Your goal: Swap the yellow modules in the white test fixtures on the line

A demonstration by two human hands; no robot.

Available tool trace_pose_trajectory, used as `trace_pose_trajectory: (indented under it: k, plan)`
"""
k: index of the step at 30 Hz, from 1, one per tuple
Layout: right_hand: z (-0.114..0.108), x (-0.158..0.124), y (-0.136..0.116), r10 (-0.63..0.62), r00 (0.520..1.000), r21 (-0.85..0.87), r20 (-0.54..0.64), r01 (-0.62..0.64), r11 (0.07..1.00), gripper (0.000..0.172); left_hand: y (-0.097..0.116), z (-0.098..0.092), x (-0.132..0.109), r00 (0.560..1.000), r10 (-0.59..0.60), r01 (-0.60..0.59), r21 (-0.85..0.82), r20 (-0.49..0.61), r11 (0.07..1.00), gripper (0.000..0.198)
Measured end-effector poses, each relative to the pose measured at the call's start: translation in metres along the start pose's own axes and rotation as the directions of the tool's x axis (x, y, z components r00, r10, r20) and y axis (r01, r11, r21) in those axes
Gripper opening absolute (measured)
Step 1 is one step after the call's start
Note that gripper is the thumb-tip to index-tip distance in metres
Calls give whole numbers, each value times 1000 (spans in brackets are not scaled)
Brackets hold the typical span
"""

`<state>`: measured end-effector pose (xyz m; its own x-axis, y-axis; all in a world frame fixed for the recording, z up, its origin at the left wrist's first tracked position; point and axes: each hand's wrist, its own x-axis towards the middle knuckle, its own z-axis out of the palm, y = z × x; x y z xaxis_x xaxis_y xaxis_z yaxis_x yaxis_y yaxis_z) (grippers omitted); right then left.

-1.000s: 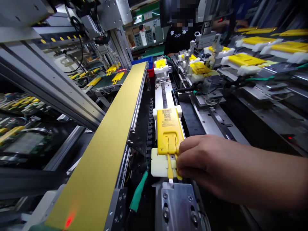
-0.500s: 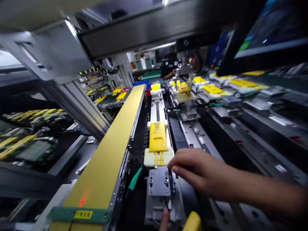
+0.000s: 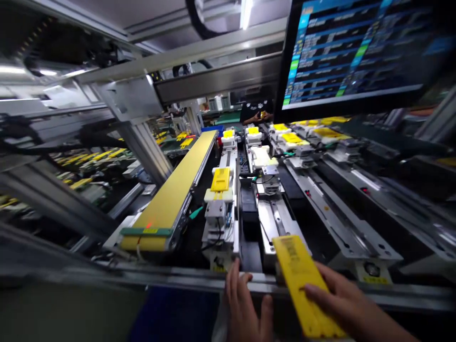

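Note:
My right hand point(image 3: 344, 294) grips a flat yellow pack point(image 3: 297, 268) by its right side, thumb on top, with dark print at its far end. The pack is tilted above the front rail point(image 3: 192, 280). Beside it, my left hand point(image 3: 245, 304) is open, its fingers pointing forward and thumb apart, by the rail; whether it touches the rail I cannot tell. Ahead of that hand stands a slide fixture point(image 3: 215, 213) with another yellow pack point(image 3: 220, 179) lying on its white holder. The neighbouring slide's white holder point(image 3: 261, 156) carries no pack.
A yellow conveyor belt point(image 3: 181, 183) runs away on the left. More slide rails point(image 3: 338, 213) lie to the right, several with yellow packs at their far ends. A monitor point(image 3: 342, 57) hangs at upper right. Another person point(image 3: 254, 111) works at the far end.
My right hand has drawn back from the left fixture and now holds a yellow pack. My left hand has come further into view. The view has shifted, showing more of the monitor and front rail.

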<state>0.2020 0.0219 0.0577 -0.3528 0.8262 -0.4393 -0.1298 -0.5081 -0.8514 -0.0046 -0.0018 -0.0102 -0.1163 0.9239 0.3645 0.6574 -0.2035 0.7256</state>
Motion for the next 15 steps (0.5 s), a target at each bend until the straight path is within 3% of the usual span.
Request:
trace_pose_trajectory:
  k: [2,4,9,12,15]
  plan:
    - [-13,-10,-2,37,995,7,-96,-37,999,75,-18,2,-7,999,43,-38,295,-11,955,33]
    - [-22,-18,-7,43,985,-4,-165,-44,999,80,-31,4,-11,1000,20,-10,428,-21,904,31]
    - [-39,-22,-33,-23,973,-34,-229,16,999,96,-52,14,-8,997,48,-14,488,-58,873,39]
    - [-50,-12,-67,-66,972,-86,-227,47,995,94,-55,14,1,987,121,-53,503,-103,863,31]
    - [-57,14,-110,-174,956,-190,-238,130,973,86,-43,9,18,954,254,-130,542,-160,830,20]
